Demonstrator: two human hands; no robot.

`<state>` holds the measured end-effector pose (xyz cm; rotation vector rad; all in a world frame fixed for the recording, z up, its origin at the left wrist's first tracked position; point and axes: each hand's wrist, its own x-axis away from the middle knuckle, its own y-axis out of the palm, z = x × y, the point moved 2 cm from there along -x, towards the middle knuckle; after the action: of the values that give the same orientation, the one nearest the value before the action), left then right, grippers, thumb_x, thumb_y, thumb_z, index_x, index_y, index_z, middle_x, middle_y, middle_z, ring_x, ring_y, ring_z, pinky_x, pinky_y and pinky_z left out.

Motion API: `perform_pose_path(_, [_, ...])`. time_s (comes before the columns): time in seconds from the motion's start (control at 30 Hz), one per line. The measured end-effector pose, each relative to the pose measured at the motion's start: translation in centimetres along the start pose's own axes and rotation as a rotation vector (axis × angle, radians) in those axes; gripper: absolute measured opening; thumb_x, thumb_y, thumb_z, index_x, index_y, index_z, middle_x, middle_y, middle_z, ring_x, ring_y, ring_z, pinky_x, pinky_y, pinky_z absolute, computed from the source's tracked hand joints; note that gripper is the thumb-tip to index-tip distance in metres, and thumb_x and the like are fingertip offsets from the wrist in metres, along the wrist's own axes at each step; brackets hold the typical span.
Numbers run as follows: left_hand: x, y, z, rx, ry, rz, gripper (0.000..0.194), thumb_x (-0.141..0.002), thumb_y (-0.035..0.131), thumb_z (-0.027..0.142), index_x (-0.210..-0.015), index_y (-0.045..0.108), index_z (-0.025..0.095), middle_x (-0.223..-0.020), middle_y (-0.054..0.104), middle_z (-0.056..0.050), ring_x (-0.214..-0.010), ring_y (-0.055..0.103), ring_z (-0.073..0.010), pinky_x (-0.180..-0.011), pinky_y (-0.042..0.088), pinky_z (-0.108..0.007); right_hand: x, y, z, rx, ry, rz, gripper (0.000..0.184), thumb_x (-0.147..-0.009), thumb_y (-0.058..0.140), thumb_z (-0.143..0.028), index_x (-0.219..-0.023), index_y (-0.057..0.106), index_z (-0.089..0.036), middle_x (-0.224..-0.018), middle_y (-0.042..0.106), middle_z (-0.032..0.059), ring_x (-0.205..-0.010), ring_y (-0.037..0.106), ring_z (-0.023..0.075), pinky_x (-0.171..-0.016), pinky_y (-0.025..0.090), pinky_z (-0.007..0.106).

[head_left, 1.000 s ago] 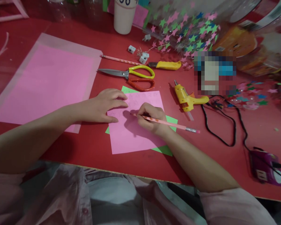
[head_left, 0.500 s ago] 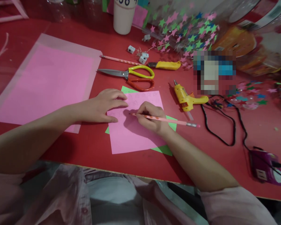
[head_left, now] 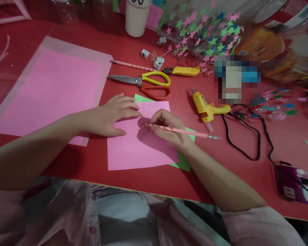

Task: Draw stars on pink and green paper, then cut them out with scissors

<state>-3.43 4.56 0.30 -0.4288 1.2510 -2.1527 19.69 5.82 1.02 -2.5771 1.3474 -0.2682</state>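
A pink sheet of paper (head_left: 133, 153) lies over a green sheet (head_left: 182, 165), whose edges peek out at the top and right. My left hand (head_left: 113, 114) rests flat on the pink sheet's upper left, fingers spread. Between the fingers of my right hand (head_left: 170, 131) is a pink patterned pencil (head_left: 184, 131). Its tip points left, at or just above the paper; I cannot tell whether it touches. Faint pencil marks show near the sheet's top. Beyond the hands lie scissors (head_left: 138, 81) with one yellow and one red handle.
Larger pink sheets (head_left: 56, 89) lie left. Behind the scissors are another pencil (head_left: 130, 65), a yellow utility knife (head_left: 183, 71) and small white cubes (head_left: 158, 63). A yellow glue gun (head_left: 205, 107), black cord (head_left: 227, 136) and purple box (head_left: 292, 182) are right. A white cup (head_left: 136, 20) stands behind.
The pink sheet has slid left and turned slightly over the green one. My left hand's fingers have spread a little; my right hand still holds the pencil.
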Motion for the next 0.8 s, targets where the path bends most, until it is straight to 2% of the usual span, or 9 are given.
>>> perform_pose_path(0.1, [-0.3, 0.2, 0.1, -0.023, 0.013, 0.057, 0.051, -0.087, 0.061, 0.039, -0.136, 0.055, 0.024, -0.142, 0.052, -0.010, -0.139, 0.037, -0.0317, -0.119, 0.020, -0.054, 0.3, 0.3, -0.3, 0.076, -0.057, -0.058, 0.005, -0.074, 0.058, -0.016, -0.075, 0.055, -0.020, -0.068, 0.055, -0.0032, -0.058, 0.045, 0.0088, -0.054, 0.036, 0.023])
perform_pose_path(0.23, [-0.3, 0.4, 0.2, -0.026, 0.000, 0.049, 0.049, -0.087, 0.060, 0.037, -0.133, 0.059, 0.022, -0.141, 0.049, -0.012, -0.136, 0.038, -0.0320, -0.117, 0.027, -0.050, 0.1, 0.2, 0.0, 0.188, -0.074, 0.016, 0.008, -0.073, 0.056, -0.014, -0.070, 0.052, -0.021, -0.064, 0.053, -0.0042, -0.057, 0.044, 0.0088, -0.054, 0.034, 0.023])
perform_pose_path(0.4, [-0.2, 0.3, 0.1, 0.005, -0.009, 0.038, 0.048, -0.086, 0.062, 0.036, -0.132, 0.061, 0.022, -0.141, 0.047, -0.012, -0.136, 0.037, -0.0320, -0.117, 0.028, -0.050, -0.3, 0.3, 0.7, 0.194, -0.114, 0.011, 0.009, -0.074, 0.054, -0.014, -0.069, 0.051, -0.020, -0.063, 0.052, -0.0050, -0.056, 0.042, 0.0081, -0.055, 0.034, 0.023])
perform_pose_path(0.6, [-0.3, 0.4, 0.0, 0.014, -0.013, 0.043, 0.050, -0.085, 0.063, 0.036, -0.133, 0.059, 0.023, -0.141, 0.047, -0.012, -0.137, 0.037, -0.0322, -0.117, 0.028, -0.051, -0.3, 0.4, 0.6, 0.162, -0.101, -0.030, 0.009, -0.077, 0.055, -0.014, -0.072, 0.052, -0.020, -0.064, 0.052, -0.0049, -0.058, 0.043, 0.0084, -0.057, 0.034, 0.024])
perform_pose_path(0.8, [-0.2, 0.5, 0.0, 0.038, -0.033, 0.048, 0.049, -0.084, 0.065, 0.034, -0.132, 0.060, 0.025, -0.142, 0.047, -0.010, -0.137, 0.036, -0.0320, -0.117, 0.029, -0.050, -0.2, 0.6, 0.6, 0.179, -0.104, -0.018, 0.010, -0.076, 0.054, -0.014, -0.070, 0.049, -0.021, -0.065, 0.052, -0.0048, -0.059, 0.043, 0.0087, -0.057, 0.034, 0.025])
